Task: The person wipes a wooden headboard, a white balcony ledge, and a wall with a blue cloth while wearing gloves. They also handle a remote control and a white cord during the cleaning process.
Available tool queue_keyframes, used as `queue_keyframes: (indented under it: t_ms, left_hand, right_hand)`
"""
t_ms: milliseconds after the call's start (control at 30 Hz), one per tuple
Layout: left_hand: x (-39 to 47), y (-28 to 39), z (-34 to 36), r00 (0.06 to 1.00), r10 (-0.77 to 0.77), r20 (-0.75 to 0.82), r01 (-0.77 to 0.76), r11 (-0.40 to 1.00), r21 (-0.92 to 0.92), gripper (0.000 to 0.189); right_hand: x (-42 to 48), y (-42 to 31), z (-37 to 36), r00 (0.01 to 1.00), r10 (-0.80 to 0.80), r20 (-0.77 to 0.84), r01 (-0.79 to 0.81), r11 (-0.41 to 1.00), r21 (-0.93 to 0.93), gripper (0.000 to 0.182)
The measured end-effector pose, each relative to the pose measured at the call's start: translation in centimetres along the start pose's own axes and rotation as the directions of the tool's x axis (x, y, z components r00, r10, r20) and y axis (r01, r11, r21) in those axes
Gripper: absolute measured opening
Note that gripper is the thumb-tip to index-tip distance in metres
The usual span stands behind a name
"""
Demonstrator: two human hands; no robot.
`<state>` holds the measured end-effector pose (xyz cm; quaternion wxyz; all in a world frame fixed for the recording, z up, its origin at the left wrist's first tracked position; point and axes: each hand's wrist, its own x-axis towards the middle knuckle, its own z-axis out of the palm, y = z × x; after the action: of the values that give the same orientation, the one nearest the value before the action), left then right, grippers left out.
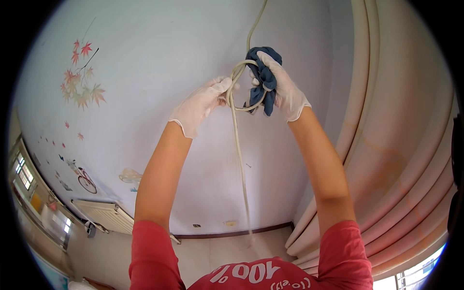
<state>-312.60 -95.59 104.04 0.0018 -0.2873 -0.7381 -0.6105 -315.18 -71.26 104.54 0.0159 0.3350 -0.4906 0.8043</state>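
Observation:
Both hands wear thin white gloves and are raised in front of a pale wall. My left hand [212,94] grips a looped cream-coloured cable [237,136] between thumb and fingers. A bunched dark blue cloth [267,74] is clasped in my right hand [284,85], and the cable loop runs into its folds. Above the cloth the cable rises to the top edge of the view. From the loop its other length hangs down past my chest, blurring near the floor. Part of the loop is hidden behind the cloth and fingers.
Long pinkish curtains [395,145] hang close on the right. The pale wall [203,43] carries maple-leaf decals [83,90] and a bicycle decal [86,180]. A white radiator [105,215] stands low at the left. Wall sockets [230,223] sit above the dark skirting [217,235].

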Motion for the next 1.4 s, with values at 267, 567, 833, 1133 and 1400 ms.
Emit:
queue_keyframes:
  t_ms: [267, 567, 833, 1133, 1400]
  left_hand:
    - [-0.3, 0.4, 2.9, 0.964, 0.138, -0.227, -0.132, 0.99, 0.042, 0.035]
    - [0.1, 0.2, 6.1, 0.925, 0.144, -0.352, -0.101, 0.985, 0.14, 0.04]
    - [-1.2, 1.3, 5.1, 0.994, 0.038, -0.099, -0.03, 0.996, 0.082, 0.046]
    - [1.6, -1.2, 3.7, 0.989, 0.129, -0.073, -0.141, 0.969, -0.203, 0.029]
    - [-1.2, -5.3, 10.7, 0.927, 0.053, -0.372, -0.129, 0.974, -0.184, 0.029]
  right_hand:
    - [-10.9, 8.2, -1.7, 0.954, 0.027, -0.3, 0.048, 0.97, 0.239, 0.068]
    - [-15.9, 15.7, -0.5, 0.917, 0.316, -0.243, -0.342, 0.937, -0.072, 0.056]
    - [-11.1, 8.1, 3.4, 0.942, -0.031, -0.334, -0.008, 0.993, -0.115, 0.039]
    - [-8.0, 10.7, 0.5, 0.814, -0.166, -0.557, 0.395, 0.86, 0.322, 0.042]
    - [-8.1, 8.2, 2.7, 0.94, -0.095, -0.326, 0.261, 0.818, 0.513, 0.061]
